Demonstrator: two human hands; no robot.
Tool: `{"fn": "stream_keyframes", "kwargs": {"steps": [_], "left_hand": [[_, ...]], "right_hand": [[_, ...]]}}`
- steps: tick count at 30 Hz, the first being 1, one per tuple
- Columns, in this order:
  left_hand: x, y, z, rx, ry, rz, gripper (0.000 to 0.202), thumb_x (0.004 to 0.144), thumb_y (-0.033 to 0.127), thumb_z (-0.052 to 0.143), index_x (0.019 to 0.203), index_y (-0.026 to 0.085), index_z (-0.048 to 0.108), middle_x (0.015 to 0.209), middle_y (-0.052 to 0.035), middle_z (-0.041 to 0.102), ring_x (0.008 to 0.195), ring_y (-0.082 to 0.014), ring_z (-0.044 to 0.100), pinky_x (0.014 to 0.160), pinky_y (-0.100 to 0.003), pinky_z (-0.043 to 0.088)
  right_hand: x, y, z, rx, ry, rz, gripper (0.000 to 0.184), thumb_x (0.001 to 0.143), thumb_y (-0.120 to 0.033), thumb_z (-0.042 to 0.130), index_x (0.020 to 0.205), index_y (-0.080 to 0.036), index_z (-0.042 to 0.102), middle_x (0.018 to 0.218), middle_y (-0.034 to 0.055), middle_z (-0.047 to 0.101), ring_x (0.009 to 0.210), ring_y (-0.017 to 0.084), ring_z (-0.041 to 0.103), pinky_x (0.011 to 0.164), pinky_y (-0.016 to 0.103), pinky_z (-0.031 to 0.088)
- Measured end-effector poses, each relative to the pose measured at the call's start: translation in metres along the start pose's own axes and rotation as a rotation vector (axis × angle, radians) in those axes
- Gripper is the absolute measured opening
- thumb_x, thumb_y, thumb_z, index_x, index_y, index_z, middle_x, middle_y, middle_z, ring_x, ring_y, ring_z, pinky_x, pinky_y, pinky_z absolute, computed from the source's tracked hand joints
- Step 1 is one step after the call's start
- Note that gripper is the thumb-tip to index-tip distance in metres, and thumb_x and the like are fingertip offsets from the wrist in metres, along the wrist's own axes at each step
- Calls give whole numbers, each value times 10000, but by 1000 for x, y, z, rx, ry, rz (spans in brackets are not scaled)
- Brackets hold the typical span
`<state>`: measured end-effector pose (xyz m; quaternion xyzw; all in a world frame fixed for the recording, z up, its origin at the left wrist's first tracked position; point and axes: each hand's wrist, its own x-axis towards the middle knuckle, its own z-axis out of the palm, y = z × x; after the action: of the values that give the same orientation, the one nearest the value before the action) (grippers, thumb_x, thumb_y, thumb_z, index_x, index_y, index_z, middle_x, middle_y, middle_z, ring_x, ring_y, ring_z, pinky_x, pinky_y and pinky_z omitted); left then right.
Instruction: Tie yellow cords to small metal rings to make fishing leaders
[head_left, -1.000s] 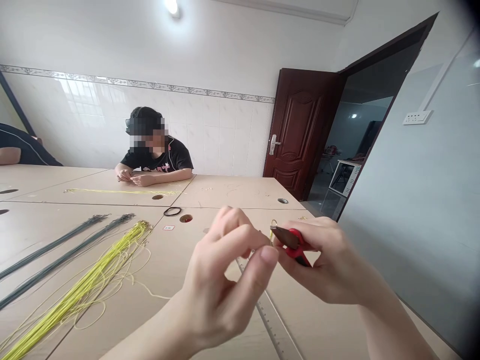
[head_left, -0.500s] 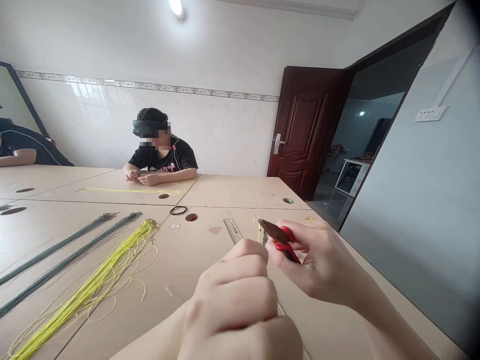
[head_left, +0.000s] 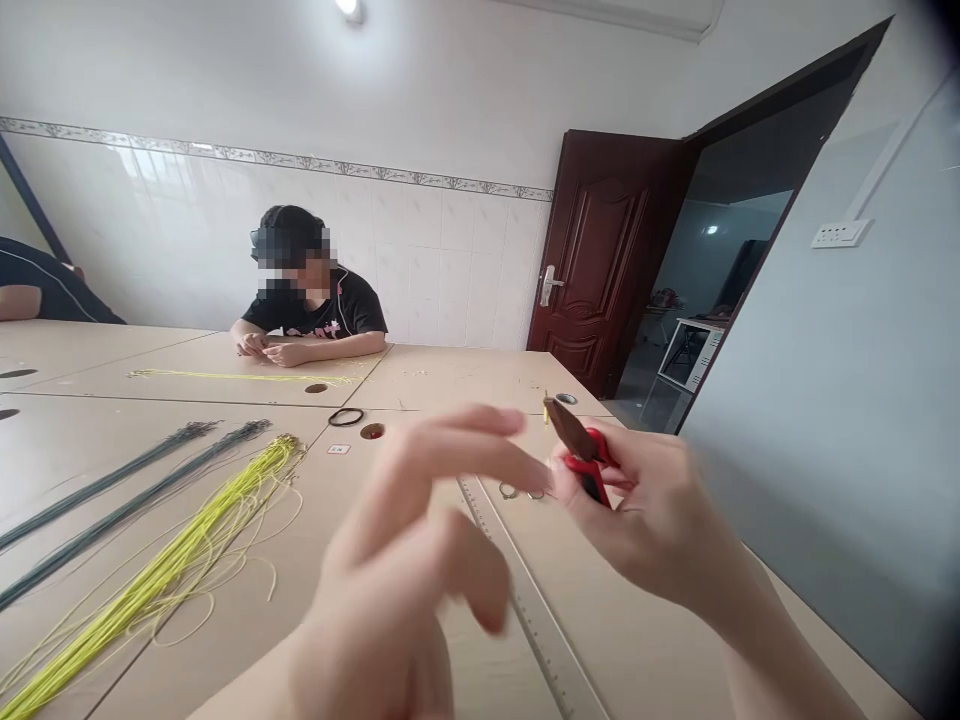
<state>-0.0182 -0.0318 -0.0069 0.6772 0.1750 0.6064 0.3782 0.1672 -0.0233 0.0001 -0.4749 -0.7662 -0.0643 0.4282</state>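
My right hand (head_left: 645,505) is closed around a small pair of pliers (head_left: 576,432) with red handles and dark jaws, tips pointing up and left. At the tips a tiny yellow piece (head_left: 547,408) is visible; its exact kind is too small to tell. My left hand (head_left: 420,510), smeared a little by motion, hangs over the table with thumb and fingers apart. Its fingertips reach close to the right hand, and I cannot tell whether they touch. Below lies a clear ruler (head_left: 536,620), with a pair of small metal rings (head_left: 508,490) near its far end.
On the left lie a bundle of yellow cords (head_left: 187,540) with loose loops and two grey-green bundles (head_left: 150,492). A black band (head_left: 346,417), a small label (head_left: 338,450) and a table hole (head_left: 372,431) are farther back. Opposite sits a person (head_left: 319,310) with yellow cord in front.
My left hand has opened from a fist, uncovering the ruler. My right hand with the pliers has moved slightly right and up. The view has shifted a little.
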Motion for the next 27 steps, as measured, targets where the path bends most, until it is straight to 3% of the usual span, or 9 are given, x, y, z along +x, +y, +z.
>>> {"fn": "stream_keyframes", "kwargs": {"steps": [1,3,6,8,13,18,21,23,27], "left_hand": [[4,-1,0,14,52,51,221,825,250,598,610,230,547,957,-8,572,1066,-239,462,989,-370,354],[15,-6,1,-38,84,40,174,882,216,546,711,225,573,906,-9,551,912,-177,509,857,-305,428],[28,-13,2,-222,-37,-197,86,890,277,580,835,211,586,812,14,542,602,-78,492,527,-194,417],[32,-15,2,-298,-86,-306,125,872,317,611,844,197,588,762,29,549,483,-32,458,428,-147,362],[31,-12,0,-398,-191,-357,175,851,324,638,776,167,619,720,22,596,453,-24,479,390,-105,400],[31,-12,2,-374,-183,-399,172,874,284,610,750,166,621,693,24,624,428,-17,487,374,-83,402],[33,-13,2,-328,-161,-399,191,892,300,584,759,165,601,722,32,631,398,5,475,362,-64,363],[34,-13,1,-288,-144,-390,200,899,317,574,768,167,597,775,34,649,370,25,465,355,-56,340],[34,-14,1,-261,-132,-363,209,900,327,571,756,179,603,860,18,686,437,-14,555,401,-83,429]], "right_hand": [[0,-1,-1,-37,14,-28,131,744,-147,521,647,-200,452,530,-55,387,468,83,328,442,218,257],[-1,-4,-1,-75,22,-71,151,730,-117,529,651,-199,430,538,-55,405,477,83,332,467,223,270],[-2,-8,0,-76,19,-126,172,717,-89,534,651,-194,416,528,-64,412,471,76,332,474,226,265],[-2,-9,0,-67,21,-151,176,715,-77,536,657,-192,416,523,-68,398,470,73,332,462,227,243],[-2,-7,-1,-83,37,-163,191,754,-112,562,665,-197,416,522,-74,397,454,69,327,453,228,238],[-5,-8,-3,-50,-21,-156,148,768,-101,555,768,-233,487,588,-88,485,460,61,397,486,209,306],[-3,-6,-8,-75,-43,-84,123,797,-177,535,700,-214,470,567,-66,487,465,79,400,473,226,294],[4,2,-12,-134,-58,61,191,830,-282,508,665,-207,450,535,-57,452,450,84,378,450,231,280],[26,44,-7,-287,-169,383,209,902,-387,432,844,-212,530,672,-41,550,550,98,491,525,222,388]]}}
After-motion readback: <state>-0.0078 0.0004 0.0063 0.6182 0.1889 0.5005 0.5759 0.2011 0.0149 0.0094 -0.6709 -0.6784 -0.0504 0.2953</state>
